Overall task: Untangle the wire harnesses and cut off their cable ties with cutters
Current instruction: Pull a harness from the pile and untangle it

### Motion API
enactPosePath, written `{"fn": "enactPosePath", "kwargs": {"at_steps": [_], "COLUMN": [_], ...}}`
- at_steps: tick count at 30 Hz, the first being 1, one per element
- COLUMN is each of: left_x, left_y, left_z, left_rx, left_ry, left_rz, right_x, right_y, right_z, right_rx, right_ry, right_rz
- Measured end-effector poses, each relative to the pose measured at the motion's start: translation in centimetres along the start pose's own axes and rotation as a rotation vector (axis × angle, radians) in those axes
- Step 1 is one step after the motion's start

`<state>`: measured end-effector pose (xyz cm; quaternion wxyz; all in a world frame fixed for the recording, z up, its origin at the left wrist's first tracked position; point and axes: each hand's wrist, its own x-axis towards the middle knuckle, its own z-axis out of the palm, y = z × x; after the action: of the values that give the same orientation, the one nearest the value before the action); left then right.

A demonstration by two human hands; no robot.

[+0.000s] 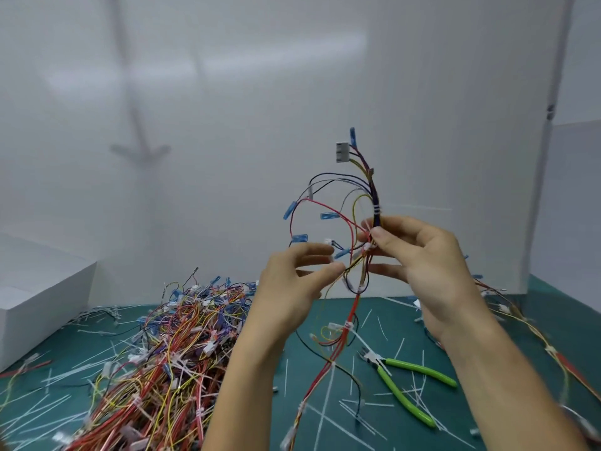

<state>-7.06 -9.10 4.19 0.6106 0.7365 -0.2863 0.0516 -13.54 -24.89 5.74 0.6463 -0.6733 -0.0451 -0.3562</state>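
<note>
Right hand (422, 265) holds the multicoloured wire harness with blue terminals and a white plug (374, 196) in the air, fingers pinched on the trunk just under a white cable tie (376, 209), probably to keep the branches hanging free. Left hand (292, 288) has fingers curled and nips a loose branch, I judge to tease it out. Green-handled cutters (406, 382) lie untouched mid dark-green tabletop (461, 415), in reach. The tangled pile of harnesses (182, 346) sits toward the left edge, with white tie offcuts (325, 415) around it.

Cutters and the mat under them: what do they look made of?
Cutters: the head is dull grey metal, likely steel. The handles wear smooth lime-green sleeves with a slight sheen, probably plastic or a rubber dip. Mat: a flat, matte dark-green sheet with no glare, likely a vinyl or rubber cutting mat.
</note>
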Motion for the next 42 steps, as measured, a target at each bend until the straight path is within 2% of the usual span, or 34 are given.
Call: {"fn": "enactPosePath", "kwargs": {"at_steps": [4,10,17,23,28,34,37,42], "left_x": [-0.1,-0.2,-0.2,-0.2,-0.3,-0.1,0.0,-0.2], "left_y": [0.4,0.7,0.8,1.0,1.1,1.1,1.2,1.5], "left_z": [0.0,0.3,0.3,0.1,0.0,0.6,1.0,1.4], "left_rx": [0.008,0.037,0.057,0.012,-0.033,-0.065,-0.097,-0.146], "left_ry": [0.042,0.082,0.122,0.161,0.151,0.146,0.135,0.021], "left_rz": [0.013,0.041,0.048,0.084,0.119,0.133,0.113,0.061], "right_x": [0.0,0.0,-0.3,-0.8,-0.8,-0.8,-0.8,-0.4], "right_y": [0.6,1.5,1.0,0.0,-0.2,-0.2,0.2,1.2], "right_z": [0.7,1.6,1.9,1.9,1.4,1.2,1.2,1.0], "right_rx": [-0.034,-0.147,-0.248,-0.399,-0.369,-0.439,-0.523,-0.507], "right_ry": [0.014,0.144,0.064,-0.094,-0.105,-0.227,-0.197,-0.008], "right_rz": [0.013,-0.111,-0.169,-0.206,-0.159,-0.186,-0.183,-0.221]}}
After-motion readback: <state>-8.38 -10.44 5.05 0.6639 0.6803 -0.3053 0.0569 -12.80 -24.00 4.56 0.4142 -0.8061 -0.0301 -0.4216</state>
